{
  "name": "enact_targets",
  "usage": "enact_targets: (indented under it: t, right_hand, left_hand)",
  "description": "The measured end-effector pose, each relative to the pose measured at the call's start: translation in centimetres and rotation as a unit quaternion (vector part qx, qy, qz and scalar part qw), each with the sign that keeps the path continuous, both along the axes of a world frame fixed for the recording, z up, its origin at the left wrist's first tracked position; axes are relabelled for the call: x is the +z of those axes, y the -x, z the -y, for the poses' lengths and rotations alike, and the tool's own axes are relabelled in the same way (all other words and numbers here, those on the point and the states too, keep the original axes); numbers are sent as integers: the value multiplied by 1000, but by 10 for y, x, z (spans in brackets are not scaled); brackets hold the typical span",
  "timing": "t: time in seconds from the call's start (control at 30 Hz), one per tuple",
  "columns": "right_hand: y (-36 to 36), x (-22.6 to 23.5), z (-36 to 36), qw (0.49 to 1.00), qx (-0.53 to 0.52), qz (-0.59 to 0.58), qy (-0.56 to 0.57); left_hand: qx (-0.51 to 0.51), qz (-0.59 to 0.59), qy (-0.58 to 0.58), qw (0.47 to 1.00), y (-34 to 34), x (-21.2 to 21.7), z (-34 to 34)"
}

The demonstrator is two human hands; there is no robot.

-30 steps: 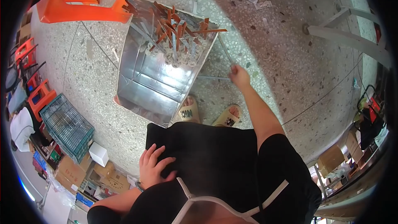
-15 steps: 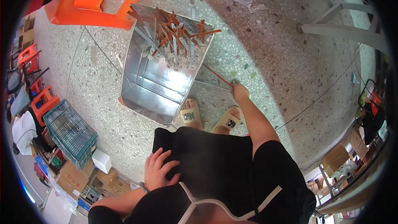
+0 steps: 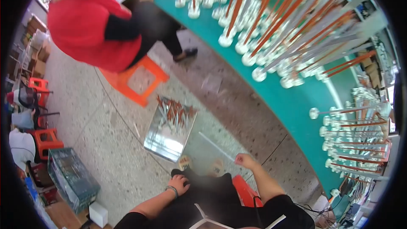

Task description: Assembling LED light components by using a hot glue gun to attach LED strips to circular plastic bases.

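My right hand [image 3: 245,161] is closed on one end of a thin pale strip [image 3: 217,146], which slants forward and left above the floor. Motion blur keeps me from telling whether a second strip is in that hand. My left hand [image 3: 180,184], a band at its wrist, lies on the black cloth over my lap with its fingers loosely spread and nothing in them. In front of me on the floor sits a shiny metal box [image 3: 163,145]. A jumble of brown and silver strips [image 3: 174,112] fills its far part.
A green table [image 3: 277,116] curves along the right, carrying many brown and silver strips standing in white round bases [image 3: 248,58]. At the far left a person in red [image 3: 87,29] sits on an orange stool [image 3: 144,85]. A dark crate [image 3: 74,180] stands left.
The view has tilted up, bringing the green table and seated person into sight. My right hand still grips a pale strip; the brown strip beside it no longer shows. My left hand remains on my lap.
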State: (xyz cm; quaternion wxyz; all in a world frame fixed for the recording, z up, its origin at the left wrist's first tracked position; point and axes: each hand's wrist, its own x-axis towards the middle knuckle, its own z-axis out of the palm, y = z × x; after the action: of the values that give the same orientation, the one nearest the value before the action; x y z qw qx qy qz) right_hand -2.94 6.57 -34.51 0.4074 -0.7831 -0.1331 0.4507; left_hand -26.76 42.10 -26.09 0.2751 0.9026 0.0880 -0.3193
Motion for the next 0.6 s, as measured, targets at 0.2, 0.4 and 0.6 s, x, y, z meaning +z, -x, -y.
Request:
enact_targets:
  t: [0.2,0.4,0.6]
  right_hand:
    - [6,273,-71,989,49,62,-126]
    - [14,413,-83,952,120,189,-206]
    - [15,504,-38,935,67,221,-270]
  left_hand:
    - [42,71,308,948,-109,177,35]
    - [-162,277,441,838,-183,294,76]
    - [-168,265,469,825,-189,374,118]
